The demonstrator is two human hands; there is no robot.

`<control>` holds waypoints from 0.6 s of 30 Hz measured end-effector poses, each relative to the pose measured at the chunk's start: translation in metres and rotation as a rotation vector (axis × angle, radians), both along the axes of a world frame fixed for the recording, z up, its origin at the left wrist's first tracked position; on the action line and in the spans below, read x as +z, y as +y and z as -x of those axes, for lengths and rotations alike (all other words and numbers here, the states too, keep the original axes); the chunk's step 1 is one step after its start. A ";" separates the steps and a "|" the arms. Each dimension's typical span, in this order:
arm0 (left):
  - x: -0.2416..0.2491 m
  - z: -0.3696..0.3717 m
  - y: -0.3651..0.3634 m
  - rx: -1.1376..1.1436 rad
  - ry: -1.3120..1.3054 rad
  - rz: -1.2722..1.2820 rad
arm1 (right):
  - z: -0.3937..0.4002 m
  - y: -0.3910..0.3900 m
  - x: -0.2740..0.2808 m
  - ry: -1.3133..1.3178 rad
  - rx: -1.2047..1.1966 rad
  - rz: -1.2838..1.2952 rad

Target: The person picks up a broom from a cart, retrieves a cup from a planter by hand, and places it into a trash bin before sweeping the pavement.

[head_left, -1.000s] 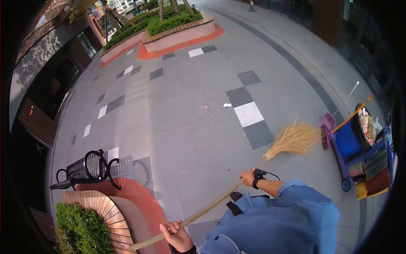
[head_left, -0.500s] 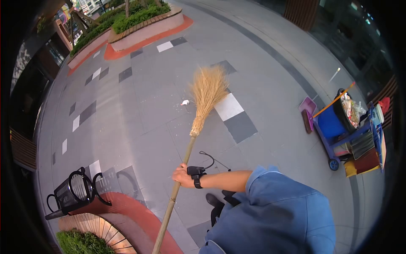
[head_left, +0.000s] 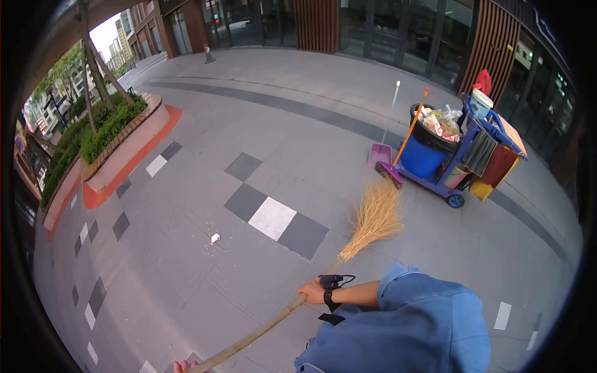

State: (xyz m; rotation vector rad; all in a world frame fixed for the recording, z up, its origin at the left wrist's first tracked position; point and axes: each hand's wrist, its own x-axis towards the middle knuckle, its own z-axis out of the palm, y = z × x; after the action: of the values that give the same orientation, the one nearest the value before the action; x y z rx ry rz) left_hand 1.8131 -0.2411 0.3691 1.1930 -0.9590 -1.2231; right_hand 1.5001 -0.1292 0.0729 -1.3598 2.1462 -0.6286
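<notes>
My right hand [head_left: 312, 291] is closed around the middle of a bamboo-handled straw broom [head_left: 376, 214], with a black watch and a dark device strapped at the wrist. The broom's bristles fan out toward the upper right, near the cart. At the bottom edge, the fingers of my left hand [head_left: 181, 365] curl at the near end of the handle; most of that hand is cut off. A small crumpled white scrap [head_left: 215, 238] lies on the paving left of the broom, with tiny specks around it.
A blue cleaning cart [head_left: 456, 200] at the right carries a blue bin [head_left: 423, 155] full of trash. A purple dustpan [head_left: 380, 154] and a purple brush [head_left: 390, 173] stand beside it. A curbed planter [head_left: 137, 133] is at left; glass doors [head_left: 404, 37] line the back.
The broom head has swung right, toward the cart, with my right hand. My view has turned right, the bench has left it, and my left hand's fingers have come into view.
</notes>
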 end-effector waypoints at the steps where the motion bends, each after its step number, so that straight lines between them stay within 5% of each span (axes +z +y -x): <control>1: -0.002 0.034 -0.016 -0.029 0.005 0.092 | 0.026 -0.004 0.002 -0.029 -0.087 0.013; 2: 0.005 0.069 -0.027 -0.057 0.008 0.103 | 0.054 -0.008 0.016 -0.058 -0.166 0.026; 4: 0.028 0.146 -0.042 0.294 -0.244 0.684 | 0.098 -0.023 0.038 -0.065 -0.183 0.070; 5: 0.046 0.187 -0.032 0.154 -0.141 0.770 | 0.116 -0.031 0.049 -0.076 -0.170 0.094; 7: 0.064 0.265 -0.013 -0.593 0.471 0.756 | 0.142 -0.059 0.069 -0.089 -0.171 0.121; 9: 0.097 0.334 0.003 -1.192 0.619 0.623 | 0.168 -0.085 0.092 -0.097 -0.173 0.183; 11: 0.125 0.393 0.020 -1.478 0.824 0.386 | 0.201 -0.107 0.105 -0.106 -0.169 0.212; 14: 0.129 0.468 0.023 -1.569 1.047 0.407 | 0.250 -0.131 0.119 -0.109 -0.215 0.257; 16: 0.117 0.509 0.017 -1.611 1.475 0.530 | 0.275 -0.141 0.131 -0.164 -0.269 0.257; 17: 0.114 0.522 0.004 -2.111 1.592 0.059 | 0.286 -0.147 0.128 -0.157 -0.272 0.266; 18: 0.113 0.533 -0.004 -2.099 1.595 0.056 | 0.294 -0.153 0.125 -0.162 -0.268 0.257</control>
State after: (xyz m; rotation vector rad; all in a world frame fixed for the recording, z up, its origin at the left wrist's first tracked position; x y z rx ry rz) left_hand 1.2806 -0.2453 0.4822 -1.5893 -0.5546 -2.6806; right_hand 1.2062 -0.2823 0.1980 -1.1066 2.1879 -1.1135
